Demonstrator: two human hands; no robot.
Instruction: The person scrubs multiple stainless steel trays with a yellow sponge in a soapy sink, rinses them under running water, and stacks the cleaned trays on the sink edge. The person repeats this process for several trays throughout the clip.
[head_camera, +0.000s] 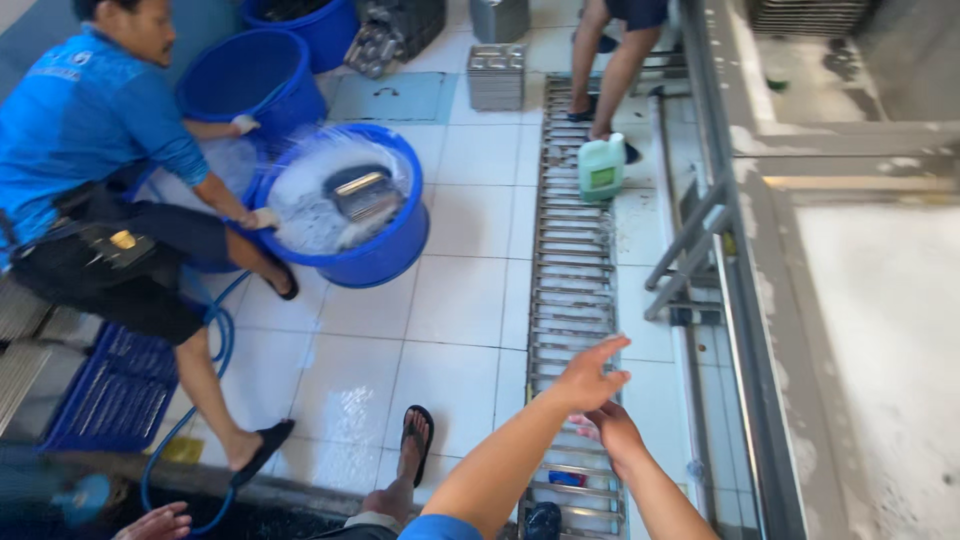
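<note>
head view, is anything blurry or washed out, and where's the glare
In the head view, the hands, left hand and right hand, are slightly motion-smeared; the steel counter at right is washed out to pale grey-white; wet floor tiles show soft sheen; foam in the tilted blue tub is blown bright; lines bow near the edges, wide-lens distortion.

I counted three blue tubs: one foam-filled tub, one behind it, one at the top edge. I logged one green jug, one floor grate, one blue crate, one blue hose, and two stacks of metal trays. Two co-workers were visible: one seated, one standing.
</note>
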